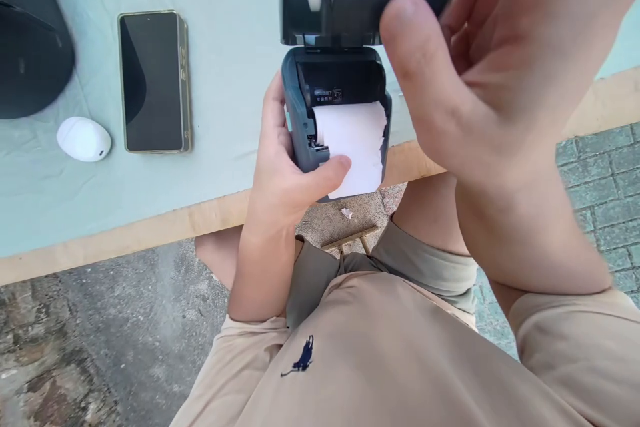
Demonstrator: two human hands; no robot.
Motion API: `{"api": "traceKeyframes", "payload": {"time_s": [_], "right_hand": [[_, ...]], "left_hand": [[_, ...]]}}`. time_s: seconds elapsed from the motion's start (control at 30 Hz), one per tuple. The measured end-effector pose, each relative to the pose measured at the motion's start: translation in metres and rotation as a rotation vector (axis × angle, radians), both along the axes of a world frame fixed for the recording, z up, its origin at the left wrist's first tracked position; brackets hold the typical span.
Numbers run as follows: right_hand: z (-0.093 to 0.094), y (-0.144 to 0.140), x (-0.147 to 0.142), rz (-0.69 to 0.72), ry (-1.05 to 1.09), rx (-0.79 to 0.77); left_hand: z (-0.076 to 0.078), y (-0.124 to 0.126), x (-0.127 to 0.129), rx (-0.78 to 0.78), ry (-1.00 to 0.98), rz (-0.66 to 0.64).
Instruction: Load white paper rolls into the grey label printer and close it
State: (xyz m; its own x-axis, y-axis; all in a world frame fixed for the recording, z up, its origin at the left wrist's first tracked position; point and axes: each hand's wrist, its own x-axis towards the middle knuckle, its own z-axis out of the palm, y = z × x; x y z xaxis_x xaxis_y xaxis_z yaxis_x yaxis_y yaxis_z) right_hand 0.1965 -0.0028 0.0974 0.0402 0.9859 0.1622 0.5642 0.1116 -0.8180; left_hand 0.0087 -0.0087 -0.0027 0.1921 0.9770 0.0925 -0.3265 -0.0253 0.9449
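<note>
A dark, portable thermal label printer is held over the table's near edge, its compartment open. Its glossy black lid is swung up at the top of the view and is slightly blurred. Inside sits a white paper roll, with a torn right edge and its loose end pulled down over the front. My left hand wraps the printer from the left, its thumb pressing on the paper. My right hand is closed at the lid's right side, thumb on the lid's face; its other fingers are partly hidden.
On the pale cloth-covered table lie a smartphone in a clear case and a white rounded case. A large black object stands at the far left. Under the wooden table edge, a paper scrap lies on the ground.
</note>
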Motion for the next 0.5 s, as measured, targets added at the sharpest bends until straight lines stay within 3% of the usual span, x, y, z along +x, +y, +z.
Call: {"api": "traceKeyframes", "payload": {"time_s": [0.1, 0.23, 0.3, 0.4, 0.5], "right_hand": [[-0.013, -0.016, 0.005, 0.102, -0.302, 0.357], [-0.033, -0.030, 0.015, 0.256, -0.335, 0.408], [-0.037, -0.029, 0.017, 0.285, -0.323, 0.425], [-0.034, -0.030, 0.017, 0.249, -0.291, 0.417], [-0.027, -0.054, 0.019, 0.213, -0.217, 0.176]], "left_hand": [[-0.012, 0.003, 0.002, 0.038, -0.010, -0.020], [-0.024, 0.009, 0.005, 0.173, -0.101, 0.043], [-0.013, 0.006, 0.004, 0.144, -0.089, 0.016], [0.021, -0.005, 0.000, -0.076, -0.035, -0.070], [0.043, -0.013, 0.000, -0.181, -0.146, -0.050]]}}
